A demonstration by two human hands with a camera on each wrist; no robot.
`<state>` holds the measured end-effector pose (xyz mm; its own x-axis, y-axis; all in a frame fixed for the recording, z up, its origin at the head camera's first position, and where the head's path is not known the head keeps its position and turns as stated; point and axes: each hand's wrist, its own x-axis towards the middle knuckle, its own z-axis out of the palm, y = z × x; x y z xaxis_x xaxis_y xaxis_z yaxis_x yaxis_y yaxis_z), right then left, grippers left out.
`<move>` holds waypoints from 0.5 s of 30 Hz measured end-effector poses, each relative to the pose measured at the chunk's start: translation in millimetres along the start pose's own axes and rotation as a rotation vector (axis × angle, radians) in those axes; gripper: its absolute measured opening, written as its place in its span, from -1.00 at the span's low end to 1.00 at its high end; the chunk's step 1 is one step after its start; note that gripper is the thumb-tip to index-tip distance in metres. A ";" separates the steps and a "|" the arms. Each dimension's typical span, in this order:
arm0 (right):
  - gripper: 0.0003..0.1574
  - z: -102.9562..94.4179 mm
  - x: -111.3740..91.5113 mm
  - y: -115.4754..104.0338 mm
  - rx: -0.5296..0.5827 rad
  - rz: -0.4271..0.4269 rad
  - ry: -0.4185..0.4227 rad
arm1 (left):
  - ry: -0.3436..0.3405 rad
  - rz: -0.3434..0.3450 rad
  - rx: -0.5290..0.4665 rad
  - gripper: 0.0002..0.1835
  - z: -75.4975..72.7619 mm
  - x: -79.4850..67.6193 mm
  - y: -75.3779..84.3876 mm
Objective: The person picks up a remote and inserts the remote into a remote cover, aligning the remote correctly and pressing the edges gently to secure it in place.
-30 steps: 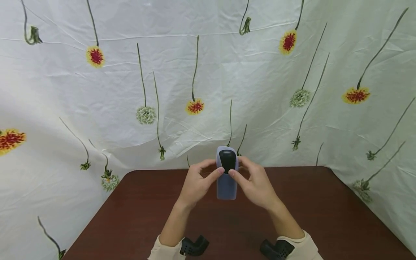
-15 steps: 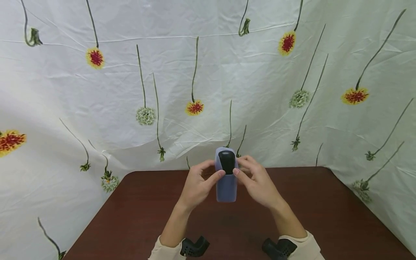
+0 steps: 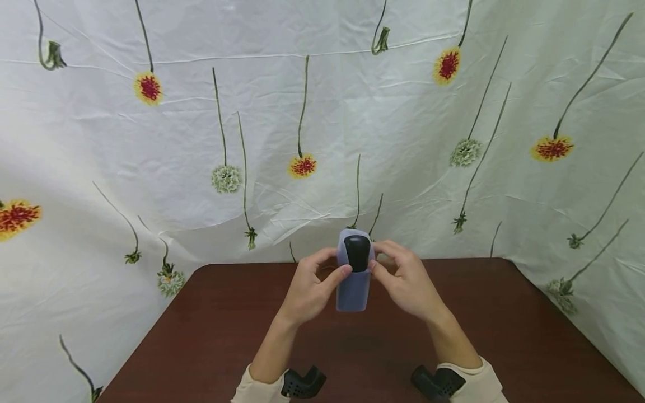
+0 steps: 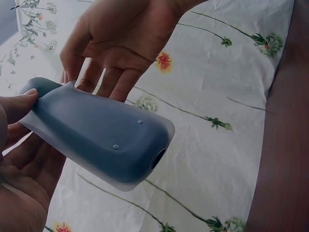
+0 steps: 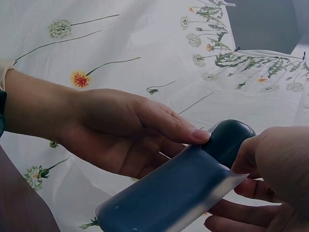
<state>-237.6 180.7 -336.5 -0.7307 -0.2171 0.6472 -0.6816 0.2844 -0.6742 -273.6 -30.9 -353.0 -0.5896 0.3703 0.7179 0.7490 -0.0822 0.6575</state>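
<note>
A translucent grey-blue sleeve (image 3: 353, 292) hangs in the air over the table, held between both hands. A dark, smooth, rounded object (image 3: 357, 253) sits inside it, its upper end bare in the sleeve's cut-out. My left hand (image 3: 308, 288) pinches the left edge, thumb on the front and fingers behind. On the opposite edge, my right hand (image 3: 409, 282) pinches with the thumb at the cut-out's corner. The left wrist view shows two small round bumps on the sleeve and a dark hole (image 4: 158, 158) in its end. What kind of thing the dark object is, I cannot tell.
A dark red-brown table (image 3: 227, 336) lies under the hands. Behind and at both sides hangs a white cloth (image 3: 166, 140) printed with flowers. Black wrist mounts (image 3: 302, 382) sit at the cream sleeve cuffs.
My right thumb has slid from the dark object's lower edge outward to the sleeve's right edge. The right hand has shifted a little right, and the sleeve now leans slightly that way.
</note>
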 end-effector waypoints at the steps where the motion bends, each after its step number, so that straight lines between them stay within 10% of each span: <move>1: -0.62 0.1 -0.1 0.2 -0.025 -0.004 0.015 | 0.004 0.001 -0.002 -0.73 0.6 0.3 0.2; 15: -0.56 2.3 1.3 3.4 -0.118 -0.029 0.135 | 0.059 -0.022 -0.010 -0.78 9.8 1.8 -2.9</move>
<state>-241.0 179.3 -338.8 -0.6933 -0.1017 0.7134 -0.6877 0.3894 -0.6128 -273.8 -21.0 -355.8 -0.6228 0.3170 0.7153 0.7328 -0.0841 0.6752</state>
